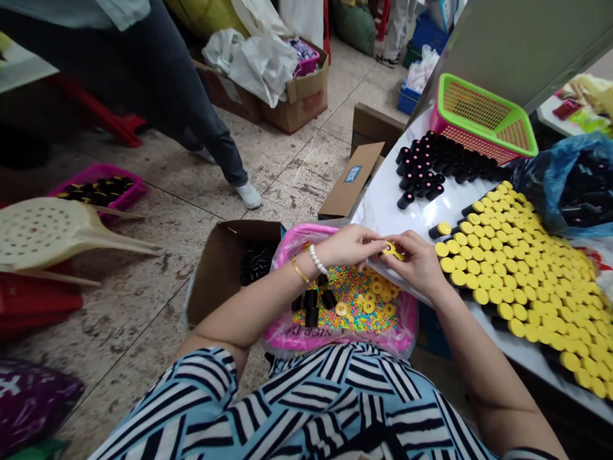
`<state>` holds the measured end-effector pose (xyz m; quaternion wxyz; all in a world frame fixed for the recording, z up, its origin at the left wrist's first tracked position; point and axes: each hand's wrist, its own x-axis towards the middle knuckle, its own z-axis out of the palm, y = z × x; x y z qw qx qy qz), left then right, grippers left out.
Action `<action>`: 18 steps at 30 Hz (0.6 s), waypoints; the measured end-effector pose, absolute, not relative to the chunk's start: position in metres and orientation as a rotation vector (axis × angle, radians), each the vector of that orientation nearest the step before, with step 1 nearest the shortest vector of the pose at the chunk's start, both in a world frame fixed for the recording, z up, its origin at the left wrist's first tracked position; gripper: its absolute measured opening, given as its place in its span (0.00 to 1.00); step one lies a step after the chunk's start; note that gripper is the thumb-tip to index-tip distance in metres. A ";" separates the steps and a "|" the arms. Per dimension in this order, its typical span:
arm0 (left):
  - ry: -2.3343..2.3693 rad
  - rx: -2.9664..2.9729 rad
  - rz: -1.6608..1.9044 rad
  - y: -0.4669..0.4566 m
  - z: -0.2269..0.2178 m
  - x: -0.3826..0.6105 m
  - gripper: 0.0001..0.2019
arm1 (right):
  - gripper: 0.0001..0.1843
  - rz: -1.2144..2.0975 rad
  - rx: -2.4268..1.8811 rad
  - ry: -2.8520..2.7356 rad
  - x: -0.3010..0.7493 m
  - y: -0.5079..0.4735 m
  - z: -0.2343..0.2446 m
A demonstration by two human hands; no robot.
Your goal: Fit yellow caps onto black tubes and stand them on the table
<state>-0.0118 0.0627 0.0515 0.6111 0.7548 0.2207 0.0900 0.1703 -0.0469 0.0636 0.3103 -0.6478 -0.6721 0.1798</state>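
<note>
Both hands meet over the right side of a pink basin (287,246) lined with clear plastic. Between their fingertips is a yellow ring-shaped piece (391,250) with a hole in it. My left hand (352,248), with pearl and gold bracelets at the wrist, pinches its left side. My right hand (419,259) grips it from the right, fingers curled. Inside the basin lie small coloured beads (349,284), several loose yellow discs (368,301) and several black cylinders (311,310). Yellow-capped black tubes (517,275) stand in rows on the white table to the right.
Black tubes with pink tips (421,169) stand near a green and pink basket (486,121). A blue plastic bag (569,185) holds more black pieces. An open cardboard box (211,281) is left of the basin. Another person's leg (201,108) and a plastic stool (52,233) are further left.
</note>
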 end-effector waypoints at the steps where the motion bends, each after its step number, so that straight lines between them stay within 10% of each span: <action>1: 0.479 1.631 0.159 0.064 0.051 -0.010 0.18 | 0.15 0.478 -1.700 -1.758 0.170 -0.048 0.062; 18: 0.539 1.570 0.424 0.036 0.018 -0.005 0.33 | 0.25 0.650 -1.603 -1.491 0.172 -0.064 0.026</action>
